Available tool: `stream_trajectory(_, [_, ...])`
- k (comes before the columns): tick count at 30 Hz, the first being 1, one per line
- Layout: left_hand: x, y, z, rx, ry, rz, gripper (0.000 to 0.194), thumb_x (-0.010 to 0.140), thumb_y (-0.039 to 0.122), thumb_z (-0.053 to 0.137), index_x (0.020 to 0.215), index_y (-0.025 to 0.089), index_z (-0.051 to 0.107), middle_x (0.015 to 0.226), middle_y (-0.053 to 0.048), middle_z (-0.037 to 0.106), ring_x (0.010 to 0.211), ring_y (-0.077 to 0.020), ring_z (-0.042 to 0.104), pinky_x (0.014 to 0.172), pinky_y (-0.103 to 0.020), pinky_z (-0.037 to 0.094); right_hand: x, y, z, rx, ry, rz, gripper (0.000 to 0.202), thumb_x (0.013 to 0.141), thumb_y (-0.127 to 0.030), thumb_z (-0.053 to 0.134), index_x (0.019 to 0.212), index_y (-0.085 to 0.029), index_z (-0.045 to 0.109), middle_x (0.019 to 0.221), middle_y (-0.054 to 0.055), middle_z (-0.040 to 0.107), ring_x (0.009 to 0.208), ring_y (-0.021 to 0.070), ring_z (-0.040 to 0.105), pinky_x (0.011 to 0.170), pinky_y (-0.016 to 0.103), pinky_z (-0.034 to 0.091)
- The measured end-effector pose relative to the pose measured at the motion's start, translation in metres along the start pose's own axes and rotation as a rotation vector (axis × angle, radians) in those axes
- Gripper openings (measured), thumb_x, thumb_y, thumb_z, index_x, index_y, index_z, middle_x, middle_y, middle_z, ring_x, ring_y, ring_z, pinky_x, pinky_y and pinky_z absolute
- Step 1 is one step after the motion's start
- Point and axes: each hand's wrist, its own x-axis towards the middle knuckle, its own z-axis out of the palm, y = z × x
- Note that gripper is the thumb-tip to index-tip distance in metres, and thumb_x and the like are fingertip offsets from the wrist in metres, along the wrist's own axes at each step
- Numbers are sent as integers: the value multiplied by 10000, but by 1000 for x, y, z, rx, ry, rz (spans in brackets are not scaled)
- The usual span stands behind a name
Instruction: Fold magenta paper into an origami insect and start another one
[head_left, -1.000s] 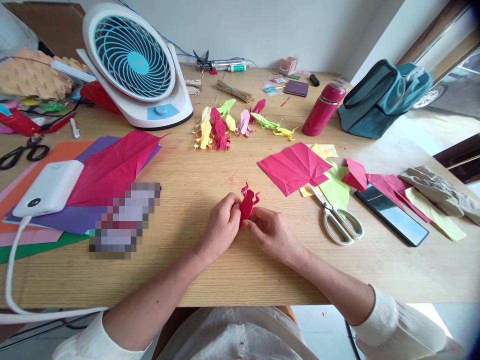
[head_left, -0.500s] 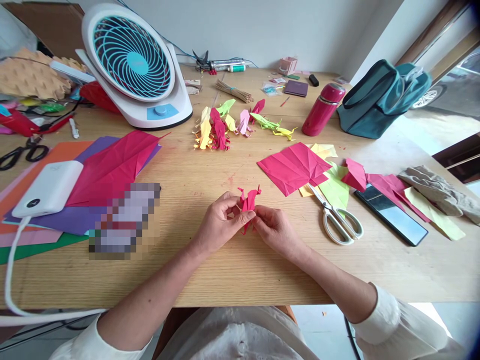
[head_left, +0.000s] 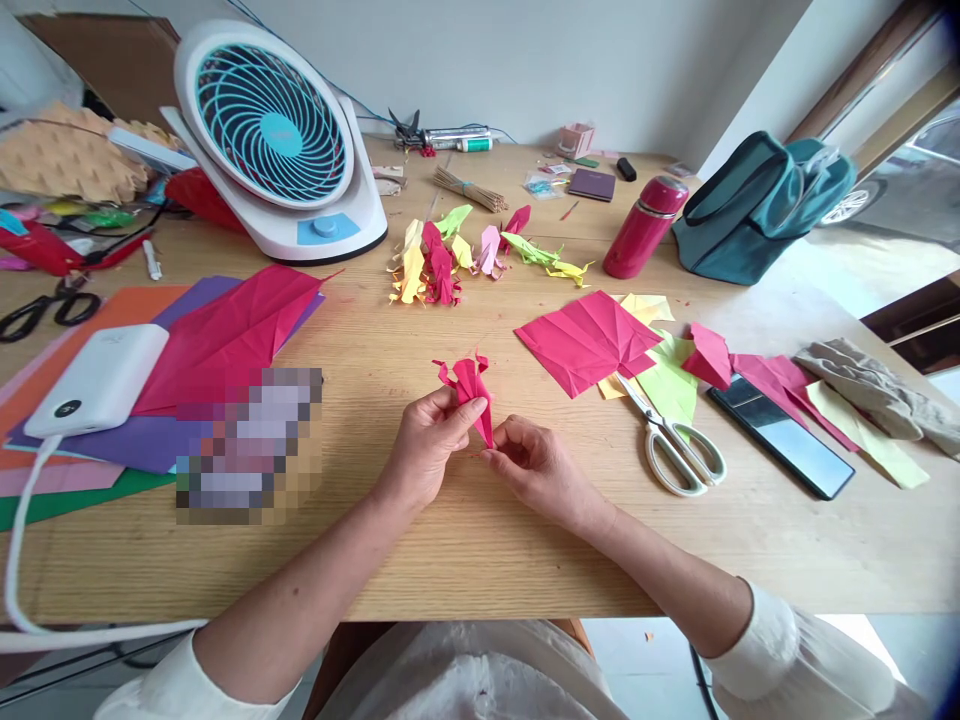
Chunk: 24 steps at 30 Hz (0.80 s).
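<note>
A small folded red paper figure (head_left: 472, 385) is pinched between the thumb and fingers of my left hand (head_left: 427, 440), above the middle of the table. Its thin curled limbs point away from me and its narrow end points towards me. My right hand (head_left: 544, 470) is closed in a pinch at that narrow end, beside a thin tip of the paper. Several folded paper figures (head_left: 441, 265) in red, yellow, green and pink stand beyond my hands. To the right lie a creased red sheet (head_left: 585, 340) and white-handled scissors (head_left: 679, 460).
A fan (head_left: 277, 130) stands at the back left, behind coloured sheets (head_left: 225, 330) and a white power bank (head_left: 97, 380). At the right are a red flask (head_left: 646, 228), a teal bag (head_left: 757, 210), a phone (head_left: 787, 440) and paper scraps.
My left hand has moved slightly left and turned the red figure, so more of its body shows. My right hand has shifted down to the figure's narrow end.
</note>
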Motion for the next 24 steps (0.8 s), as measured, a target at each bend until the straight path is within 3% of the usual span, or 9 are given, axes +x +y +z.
stream_trajectory(6, [3,1,-5,-85,96,67,226,689,336,836,713,165,690,660,43,512,532,-42,309,454,-190,243,-1,-2,0,-9,-5,6,94,844,-204,625,751,-187,624,727,-6,582,620,110,474,570,250,365])
stream_trajectory(10, [5,5,-7,-77,127,54,241,665,337,849,699,162,687,644,47,494,536,-45,313,448,-190,236,2,2,-7,55,42,54,240,840,-326,673,668,-194,570,625,-21,527,558,108,427,517,254,328])
stream_trajectory(13, [4,5,-8,-57,96,20,240,661,343,852,709,158,706,628,46,482,531,-44,297,451,-193,218,5,4,-16,131,144,85,320,849,-434,673,672,-205,536,579,-37,470,518,105,386,491,260,310])
stream_trajectory(16, [2,4,-7,-13,33,-32,250,664,363,850,758,157,742,625,37,499,534,-47,297,461,-195,205,7,0,-21,111,201,42,237,878,-424,643,914,-190,644,706,-2,553,574,125,448,526,269,358])
stream_trajectory(18, [0,2,-5,30,-1,-64,262,668,381,844,755,155,743,624,29,518,546,-57,324,470,-200,215,6,-3,-18,115,164,22,250,889,-415,637,998,-192,666,799,28,605,624,137,493,561,276,394])
stream_trajectory(24, [-4,0,0,89,-87,-130,316,658,413,851,784,141,747,636,20,575,551,-65,375,484,-211,256,4,0,-5,265,93,54,223,846,-396,699,834,-188,620,713,8,607,618,133,518,571,270,406])
